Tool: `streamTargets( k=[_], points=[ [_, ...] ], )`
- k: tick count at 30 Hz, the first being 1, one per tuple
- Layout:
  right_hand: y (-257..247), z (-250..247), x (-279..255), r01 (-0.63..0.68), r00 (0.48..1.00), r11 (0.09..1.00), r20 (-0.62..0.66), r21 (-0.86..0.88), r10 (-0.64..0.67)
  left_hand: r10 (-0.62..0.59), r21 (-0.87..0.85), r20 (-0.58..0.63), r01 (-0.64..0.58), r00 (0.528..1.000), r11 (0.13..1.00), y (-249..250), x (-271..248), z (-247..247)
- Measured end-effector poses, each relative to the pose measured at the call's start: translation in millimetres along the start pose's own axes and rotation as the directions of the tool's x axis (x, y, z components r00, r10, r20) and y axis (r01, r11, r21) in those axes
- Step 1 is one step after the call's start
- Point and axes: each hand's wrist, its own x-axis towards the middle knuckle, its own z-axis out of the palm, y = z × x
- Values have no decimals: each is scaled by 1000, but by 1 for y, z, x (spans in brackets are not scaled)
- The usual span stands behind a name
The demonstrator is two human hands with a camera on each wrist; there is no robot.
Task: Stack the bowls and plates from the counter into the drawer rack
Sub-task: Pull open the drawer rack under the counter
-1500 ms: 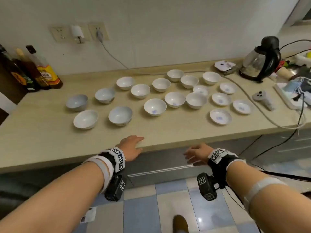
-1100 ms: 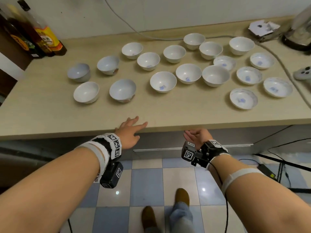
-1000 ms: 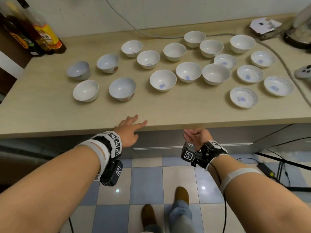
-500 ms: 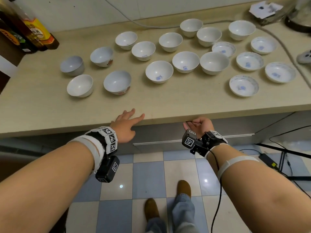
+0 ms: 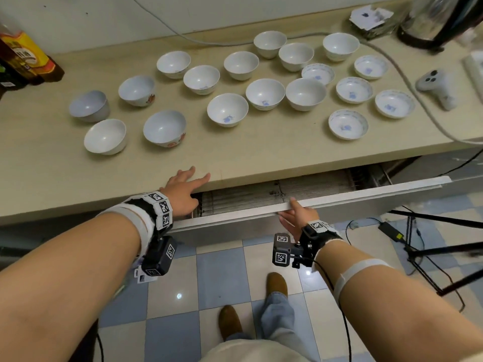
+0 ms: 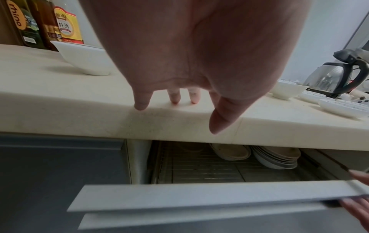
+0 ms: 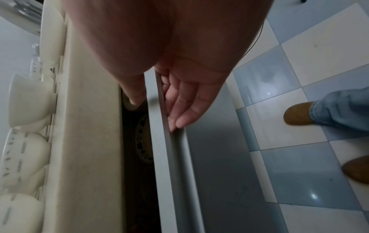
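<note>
Head view: right hand (image 5: 296, 218) holds the top lip of the drawer front (image 5: 339, 197), thumb over the edge, fingers beneath. The drawer is only part way out; a strip of wire drawer rack (image 5: 248, 195) shows just beyond the right hand. Left hand (image 5: 183, 190) lies flat on the counter (image 5: 235, 155) edge, fingers straight, holding nothing. All bowls (image 5: 227, 109) and small plates (image 5: 347, 124) sit on the counter, well beyond both hands; plates lie off to the right hand's side.

Left wrist view: fingertips (image 6: 140, 105) press the counter top, thumb hanging over the edge. Below the hand the rack floor is visible, with stacked dishes (image 6: 275, 159) already stored toward the right-hand side.

Right wrist view: fingers (image 7: 179, 110) run along the underside groove of the drawer front, loosely hooked; thumb on the inner side. A patterned dish (image 7: 142, 141) shows dimly inside.

Judgement: step in hand is opening the drawer; no stacking done yet. Next move likely calls for pulling further until the rack is clear of the counter overhang, then reaching for the nearest bowl.
</note>
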Motion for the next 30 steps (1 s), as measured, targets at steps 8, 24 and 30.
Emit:
streamTargets(
  k=[8, 24, 30],
  points=[
    [38, -28, -30, 69, 996, 998, -58, -14, -70, 29, 26, -25, -28, 999, 999, 4, -4, 1],
    [64, -61, -80, 88, 987, 995, -139, 48, -80, 62, 124, -19, -59, 998, 991, 1, -2, 2],
    [52, -52, -97, -41, 992, 992, -122, -119, 26, 92, 126, 23, -95, 995, 987, 3, -6, -6]
  ],
)
